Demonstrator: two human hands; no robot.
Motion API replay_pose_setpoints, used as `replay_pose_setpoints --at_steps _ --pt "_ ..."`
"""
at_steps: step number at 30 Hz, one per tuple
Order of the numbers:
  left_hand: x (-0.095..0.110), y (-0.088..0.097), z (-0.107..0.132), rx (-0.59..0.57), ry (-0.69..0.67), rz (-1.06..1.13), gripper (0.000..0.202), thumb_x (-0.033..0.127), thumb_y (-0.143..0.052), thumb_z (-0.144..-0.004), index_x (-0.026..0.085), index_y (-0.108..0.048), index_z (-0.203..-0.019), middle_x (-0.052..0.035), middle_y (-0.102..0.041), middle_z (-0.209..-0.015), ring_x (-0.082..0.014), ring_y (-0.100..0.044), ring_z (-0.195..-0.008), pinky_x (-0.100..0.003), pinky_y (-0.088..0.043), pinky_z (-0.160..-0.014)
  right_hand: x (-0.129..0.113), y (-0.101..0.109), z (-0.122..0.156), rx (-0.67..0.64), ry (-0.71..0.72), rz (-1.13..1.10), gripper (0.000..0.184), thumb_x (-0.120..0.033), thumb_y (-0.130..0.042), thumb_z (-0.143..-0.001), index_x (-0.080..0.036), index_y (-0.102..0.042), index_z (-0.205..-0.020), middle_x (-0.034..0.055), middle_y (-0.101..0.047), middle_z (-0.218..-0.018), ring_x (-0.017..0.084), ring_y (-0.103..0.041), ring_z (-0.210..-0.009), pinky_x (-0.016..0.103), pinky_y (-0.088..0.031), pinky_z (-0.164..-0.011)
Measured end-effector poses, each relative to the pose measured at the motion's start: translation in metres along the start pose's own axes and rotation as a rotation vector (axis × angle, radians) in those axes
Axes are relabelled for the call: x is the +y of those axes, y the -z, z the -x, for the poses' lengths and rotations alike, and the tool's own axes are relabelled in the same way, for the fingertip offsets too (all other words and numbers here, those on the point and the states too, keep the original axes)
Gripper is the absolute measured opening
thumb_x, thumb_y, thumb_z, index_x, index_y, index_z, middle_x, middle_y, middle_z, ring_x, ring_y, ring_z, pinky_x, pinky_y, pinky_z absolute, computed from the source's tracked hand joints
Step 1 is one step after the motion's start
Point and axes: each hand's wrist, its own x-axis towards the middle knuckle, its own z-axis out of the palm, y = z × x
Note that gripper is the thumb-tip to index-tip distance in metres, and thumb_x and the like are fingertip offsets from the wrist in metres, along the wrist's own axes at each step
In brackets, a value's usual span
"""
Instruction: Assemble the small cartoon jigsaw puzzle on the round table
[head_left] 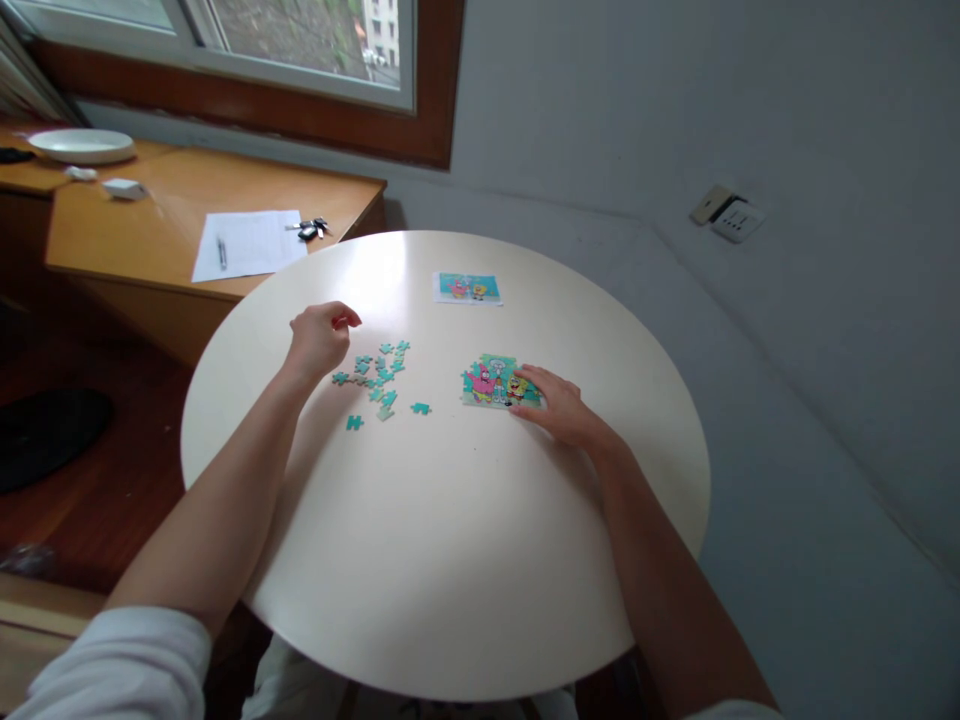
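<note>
On a round cream table [450, 560] lies a partly built cartoon jigsaw [491, 380]. My right hand [559, 405] rests flat on its right edge, fingers stretched out on the pieces. To the left lie several loose teal pieces [379, 375]. My left hand [321, 338] hovers just left of that pile with its fingers curled in a pinch; what it holds is too small to make out. A small reference picture [467, 288] of the same cartoon lies farther back.
A wooden desk [150, 235] stands behind the table on the left, carrying a sheet of paper with a pen [247, 243], keys [311, 229], a white plate [81, 145] and a small white box [124, 188]. A wall socket [731, 215] is at the right.
</note>
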Motion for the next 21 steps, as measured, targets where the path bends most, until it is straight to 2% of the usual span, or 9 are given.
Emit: replay_pose_setpoints --at_steps 8,21 --pt "0.007 0.000 0.003 -0.022 0.006 -0.039 0.021 0.019 -0.049 -0.076 0.020 -0.068 -0.084 -0.0054 -0.070 -0.086 -0.0226 -0.062 -0.086 -0.038 -0.041 -0.086 0.001 -0.002 0.000 0.014 0.001 0.019 0.057 -0.043 -0.059 -0.079 -0.027 -0.050 -0.133 0.0091 -0.045 -0.145 0.028 -0.037 -0.136 0.051 -0.026 -0.110" --pt "0.014 0.000 0.006 -0.054 0.025 -0.066 0.017 0.010 -0.044 -0.077 0.019 -0.059 -0.077 -0.0052 -0.068 -0.082 -0.0234 -0.061 -0.085 -0.041 -0.032 -0.091 0.000 -0.002 0.000 0.020 0.002 -0.005 0.056 -0.044 -0.059 -0.079 -0.028 -0.051 -0.132 0.0078 -0.045 -0.145 0.027 -0.037 -0.136 0.050 -0.025 -0.110"
